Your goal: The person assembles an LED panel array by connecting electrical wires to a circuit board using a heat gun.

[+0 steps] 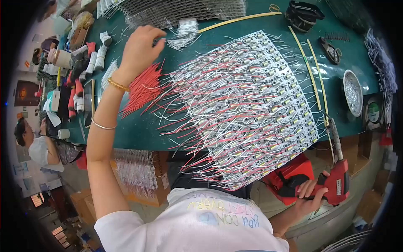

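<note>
My left hand (145, 44) hovers over the far left of the table, thumb and fingers apart, with nothing visible in it. Close by lie a bundle of short white wires (187, 30) and, under my wrist, a pile of red wires (145, 88). At the right, my right hand (311, 194) grips a red soldering gun (339, 185), its metal tip pointing up past the table edge. Between my hands lies a large panel of small circuit boards (289, 94), covered in rows of red and white wires. Its near corner overhangs the table's front edge.
Yellow strips (310, 69) lie right of the panel on the green table (142, 134). Beyond them are a metal bowl (352, 92), dark-handled scissors (330, 51) and a black container (303, 17). Wire bundles (100, 58) stand at the left, where another person (42, 145) sits.
</note>
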`<action>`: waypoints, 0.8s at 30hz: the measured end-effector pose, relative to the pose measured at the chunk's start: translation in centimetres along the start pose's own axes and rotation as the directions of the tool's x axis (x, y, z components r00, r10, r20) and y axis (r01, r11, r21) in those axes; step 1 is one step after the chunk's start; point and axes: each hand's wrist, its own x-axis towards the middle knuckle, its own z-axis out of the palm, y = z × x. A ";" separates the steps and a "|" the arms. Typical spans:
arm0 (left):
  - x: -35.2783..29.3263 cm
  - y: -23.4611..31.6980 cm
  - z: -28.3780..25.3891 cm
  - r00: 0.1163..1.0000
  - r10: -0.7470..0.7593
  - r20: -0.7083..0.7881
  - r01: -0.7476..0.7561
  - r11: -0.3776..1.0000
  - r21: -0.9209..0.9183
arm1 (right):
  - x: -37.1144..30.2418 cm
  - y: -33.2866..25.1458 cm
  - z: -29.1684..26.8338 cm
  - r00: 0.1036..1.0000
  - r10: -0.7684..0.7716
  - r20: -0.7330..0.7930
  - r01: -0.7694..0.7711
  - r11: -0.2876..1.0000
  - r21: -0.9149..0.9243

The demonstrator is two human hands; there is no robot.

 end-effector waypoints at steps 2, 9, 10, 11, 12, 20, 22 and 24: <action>0.4 1.3 0.2 0.962 0.250 -0.106 -0.248 0.968 0.024 | 0.0 0.1 0.6 1.000 0.012 0.027 -0.013 1.000 0.014; 2.2 2.7 2.7 0.935 0.347 -0.075 -0.331 0.927 0.175 | 0.1 -0.2 0.7 0.998 -0.027 0.065 0.029 0.999 -0.032; 2.3 2.7 2.7 0.934 0.348 -0.075 -0.332 0.927 0.173 | 0.1 -0.1 0.7 0.999 -0.014 0.045 0.015 0.999 -0.034; 2.3 2.6 2.7 0.929 0.357 -0.093 -0.338 0.925 0.176 | 0.1 -0.1 0.7 1.000 0.001 0.025 0.000 0.999 -0.036; 2.3 2.6 2.8 0.924 0.366 -0.110 -0.344 0.922 0.180 | 0.1 0.0 0.8 1.000 0.002 0.022 -0.001 0.999 -0.038; 2.4 2.4 3.3 0.911 0.384 -0.147 -0.365 0.920 0.141 | 0.3 0.2 1.6 0.999 -0.022 0.042 0.022 1.000 0.005; 2.3 2.3 3.1 0.922 0.355 -0.155 -0.345 0.934 0.089 | 0.2 0.2 1.4 0.999 0.000 0.040 -0.001 1.000 0.004; 2.3 2.1 3.0 0.940 0.297 -0.167 -0.301 0.954 0.001 | 0.2 0.1 1.3 0.999 0.023 0.038 -0.023 1.000 0.003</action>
